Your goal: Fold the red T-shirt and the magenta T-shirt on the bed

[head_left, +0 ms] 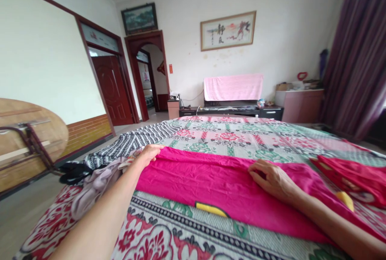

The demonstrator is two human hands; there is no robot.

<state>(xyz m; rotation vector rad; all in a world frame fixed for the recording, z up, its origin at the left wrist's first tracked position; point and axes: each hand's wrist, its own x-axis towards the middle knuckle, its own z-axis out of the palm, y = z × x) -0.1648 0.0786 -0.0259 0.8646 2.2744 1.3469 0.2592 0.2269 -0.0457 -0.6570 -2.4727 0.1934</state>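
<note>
A magenta garment [193, 179] with yellow patches lies in a long folded strip across the patterned bedspread [150, 236], its surface wrinkled. My left hand [150, 154] pinches its far left corner. Farther right, the curled fingers of my right hand [273, 179] grip the cloth near its far edge, with the forearm lying over the garment's right part. Which kind of garment it is, I cannot tell.
Red folded clothing [358, 177] lies to the right on the bed. At the left are pale crumpled clothes [93, 189], a black item [75, 172] and a black-and-white patterned cloth [141, 137]. A folded round table [33, 139] leans at the far left.
</note>
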